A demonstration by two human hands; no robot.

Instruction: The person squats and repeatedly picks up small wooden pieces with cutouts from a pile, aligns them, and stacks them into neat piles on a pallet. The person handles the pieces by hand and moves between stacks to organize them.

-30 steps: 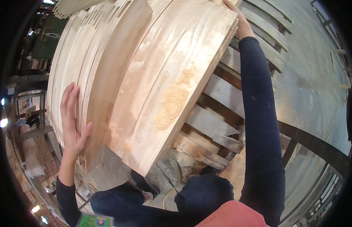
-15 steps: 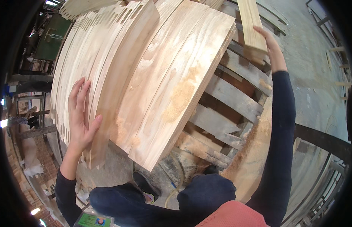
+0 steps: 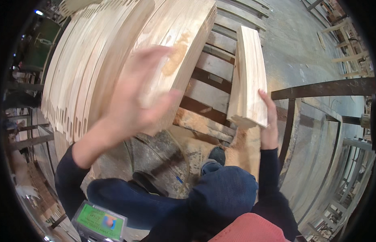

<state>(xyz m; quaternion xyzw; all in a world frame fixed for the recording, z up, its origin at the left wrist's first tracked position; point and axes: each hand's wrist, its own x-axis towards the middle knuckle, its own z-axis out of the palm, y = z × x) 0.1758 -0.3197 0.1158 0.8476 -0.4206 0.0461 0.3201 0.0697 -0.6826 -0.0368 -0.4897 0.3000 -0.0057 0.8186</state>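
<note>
Plank (image 3: 249, 76) now pulled off stack (image 3: 115, 60), R fingers (image 3: 267, 105) behind.

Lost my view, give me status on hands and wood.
Right hand gripping short plank. Left hand blurred, open, over stacked boards. Pallet beneath.

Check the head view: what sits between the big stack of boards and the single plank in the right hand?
Head view: wooden pallet slats fill the gap between the board stack and the plank held by the right hand.
</note>
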